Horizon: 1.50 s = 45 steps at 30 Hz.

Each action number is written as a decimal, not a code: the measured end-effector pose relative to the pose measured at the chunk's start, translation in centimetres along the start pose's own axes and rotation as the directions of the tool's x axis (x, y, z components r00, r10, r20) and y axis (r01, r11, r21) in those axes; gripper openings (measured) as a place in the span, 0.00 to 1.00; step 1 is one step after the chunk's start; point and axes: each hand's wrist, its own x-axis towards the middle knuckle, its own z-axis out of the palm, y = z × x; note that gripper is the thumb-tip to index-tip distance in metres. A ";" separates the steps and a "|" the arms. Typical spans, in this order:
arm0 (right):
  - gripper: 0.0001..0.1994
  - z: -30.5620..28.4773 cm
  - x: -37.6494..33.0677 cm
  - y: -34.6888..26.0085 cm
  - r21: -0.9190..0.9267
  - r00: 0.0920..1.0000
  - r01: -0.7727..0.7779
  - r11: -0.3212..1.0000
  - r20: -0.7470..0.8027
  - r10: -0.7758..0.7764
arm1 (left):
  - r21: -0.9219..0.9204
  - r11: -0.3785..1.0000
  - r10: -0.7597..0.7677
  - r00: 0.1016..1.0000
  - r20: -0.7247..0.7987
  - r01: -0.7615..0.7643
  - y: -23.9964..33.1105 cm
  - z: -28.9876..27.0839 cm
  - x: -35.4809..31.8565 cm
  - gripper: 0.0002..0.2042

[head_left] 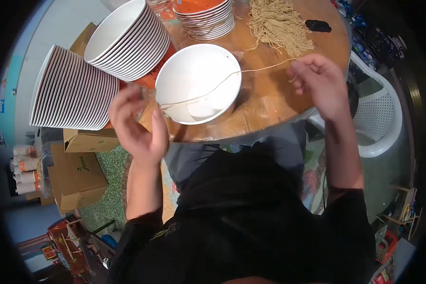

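Observation:
A white paper bucket (199, 66) sits at the table's near edge, its mouth tipped toward me. A small dark hole shows near its upper right rim. A thin tan cord (265, 69) runs from the bucket's lower left rim across its mouth and out to the right. My right hand (319, 83) pinches the far end of this cord between thumb and fingers. Beside the bucket's left rim, my left hand (139, 123) is open, thumb and fingers apart, close to where the cord meets the rim. Whether the cord is fastened there I cannot tell.
Two tall stacks of white buckets (73, 90) stand at the left. Farther back are a stack of orange-lined bowls (206, 21), a heap of tan cords (279, 26) and a black object (318, 25). A white plastic chair (378, 113) is at the right, cardboard boxes (78, 175) at the left.

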 end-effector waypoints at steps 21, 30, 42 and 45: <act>0.13 5.7 -2.8 1.1 0.796 0.920 -0.348 0.495 0.391 0.020 | -0.080 0.996 0.054 0.971 0.234 -0.036 3.6 -1.8 0.3 0.13; 0.12 8.6 -5.3 0.3 0.772 0.889 -0.430 0.469 0.452 0.071 | -0.029 0.975 0.214 0.907 0.364 -0.218 7.6 3.3 2.6 0.26; 0.11 8.3 -6.6 0.4 0.723 0.875 -0.456 0.519 0.470 0.115 | -0.057 0.952 0.295 0.857 0.423 -0.300 8.1 3.6 3.0 0.14; 0.15 9.3 -7.1 0.7 0.751 0.949 -0.307 0.584 0.289 0.127 | -0.069 0.951 0.298 0.830 0.472 -0.302 8.4 3.1 3.4 0.14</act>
